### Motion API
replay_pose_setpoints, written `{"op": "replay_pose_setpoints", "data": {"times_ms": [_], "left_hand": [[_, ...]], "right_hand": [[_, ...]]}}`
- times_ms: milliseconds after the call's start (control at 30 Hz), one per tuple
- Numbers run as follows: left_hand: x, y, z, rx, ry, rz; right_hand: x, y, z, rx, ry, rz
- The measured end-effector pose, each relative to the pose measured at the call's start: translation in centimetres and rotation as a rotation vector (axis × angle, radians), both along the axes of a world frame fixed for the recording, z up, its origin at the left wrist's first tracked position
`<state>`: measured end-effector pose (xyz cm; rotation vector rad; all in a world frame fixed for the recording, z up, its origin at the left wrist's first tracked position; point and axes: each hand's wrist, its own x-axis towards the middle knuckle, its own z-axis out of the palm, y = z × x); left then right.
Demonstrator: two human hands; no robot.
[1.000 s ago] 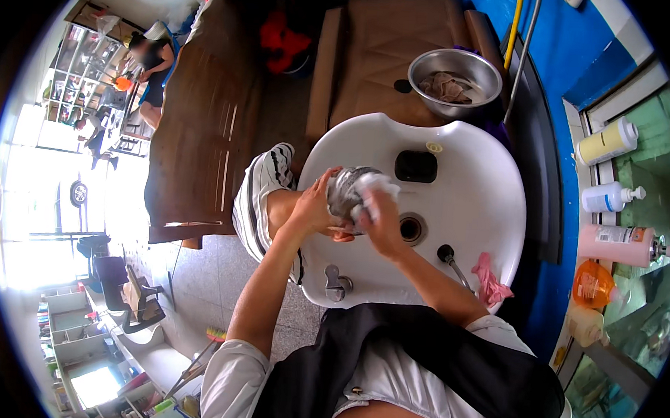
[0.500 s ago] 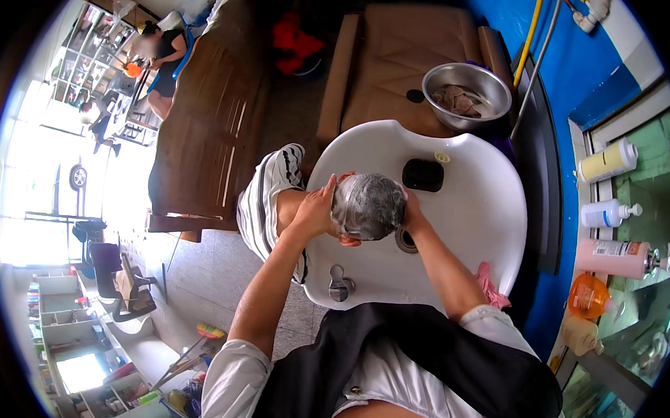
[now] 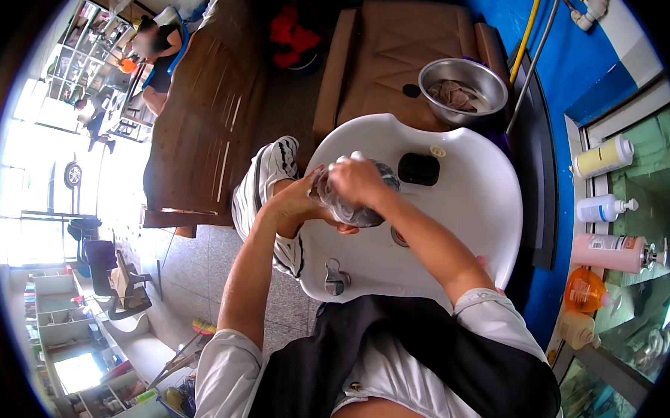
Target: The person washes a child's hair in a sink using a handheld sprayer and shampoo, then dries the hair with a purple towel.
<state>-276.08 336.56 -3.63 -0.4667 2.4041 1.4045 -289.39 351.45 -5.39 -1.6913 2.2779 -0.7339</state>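
Observation:
A person's head (image 3: 359, 214), its short dark hair coated in grey-white lather, is bent over a white wash basin (image 3: 465, 215). My left hand (image 3: 293, 200) cups the side of the head nearest the person's body, its fingertips partly hidden. Across the top lies my right hand (image 3: 358, 182), fingers curled into the lather, with white foam on the knuckles. An ear shows under the lathered hair. The person wears a black-and-white striped garment (image 3: 255, 187). A metal faucet (image 3: 336, 278) stands at the basin's near left edge, and a black pad (image 3: 419, 168) lies toward the far side.
A metal bowl (image 3: 484, 79) holding a brown cloth rests on the brown padded chair (image 3: 402, 44) beyond the basin. Several pump bottles (image 3: 604, 209) line the ledge at right. A wooden bench (image 3: 196, 128) stands left; another person (image 3: 161, 48) sits beyond it.
My right hand has moved left from the head's right side onto its top, fingers now curled. My left hand has shifted slightly left and turned. The head has tilted left.

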Motion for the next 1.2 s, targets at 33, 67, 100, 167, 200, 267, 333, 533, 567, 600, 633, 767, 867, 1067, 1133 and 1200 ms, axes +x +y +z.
{"op": "replay_pose_setpoints", "data": {"times_ms": [33, 67, 100, 167, 200, 267, 333, 533, 567, 600, 633, 767, 867, 1067, 1133, 1200], "left_hand": [[-0.7, 2.1, 2.8, -0.040, -0.047, -0.012], [-2.0, 3.9, 4.8, -0.087, -0.083, -0.039], [-3.4, 3.9, 4.3, -0.224, -0.295, -0.151], [-1.9, 4.2, -0.3, -0.541, -0.029, -0.151], [-0.1, 4.1, -2.3, -0.696, 0.091, -0.128], [-0.5, 4.8, -2.3, -0.675, 0.147, -0.104], [-1.2, 6.6, -0.1, -0.696, 0.141, -0.072], [0.4, 7.7, -1.7, -0.754, 0.276, -0.010], [0.6, 8.1, -1.8, -0.746, 0.288, 0.004], [0.6, 8.6, -1.6, -0.739, 0.306, 0.014], [0.7, 9.3, -1.3, -0.692, 0.311, 0.021], [3.9, 11.6, -1.9, -0.674, 0.340, -0.037], [7.7, 13.4, -2.4, -0.530, 0.340, -0.098], [12.6, 14.8, -3.9, -0.455, 0.159, 0.058], [11.8, 14.7, -4.6, -0.478, 0.125, 0.098], [10.1, 14.4, -3.6, -0.454, -0.044, 0.081]], "right_hand": [[-1.9, -0.4, 0.7, 0.170, -0.122, -0.012], [-4.8, -0.1, -2.1, 0.146, -0.345, -0.096], [-7.5, 0.6, -4.4, -0.010, -0.510, 0.059], [-8.3, 2.5, -8.1, -0.164, -1.100, -0.119], [-6.0, 3.0, -7.5, -0.144, -1.673, -0.348], [-3.0, 5.7, -9.1, -0.476, -1.948, -0.473], [-1.3, 7.0, -9.6, -0.560, -2.099, -0.515], [-0.1, 9.2, -6.4, -0.382, -2.457, -0.706], [0.0, 10.0, -4.0, -0.370, -2.464, -0.748], [-0.3, 10.9, -2.8, -0.367, -2.468, -0.790], [-1.2, 12.1, -3.2, -0.391, -2.589, -0.797], [-2.8, 14.5, -3.6, -0.581, -2.536, -0.880], [-2.1, 17.3, -7.8, -0.259, -1.502, -1.069], [2.7, 27.5, -19.1, 0.899, -0.360, -0.489], [3.9, 27.6, -19.7, 0.805, -0.351, -0.558], [4.6, 26.2, -19.3, 0.733, -0.377, -0.500]]}}
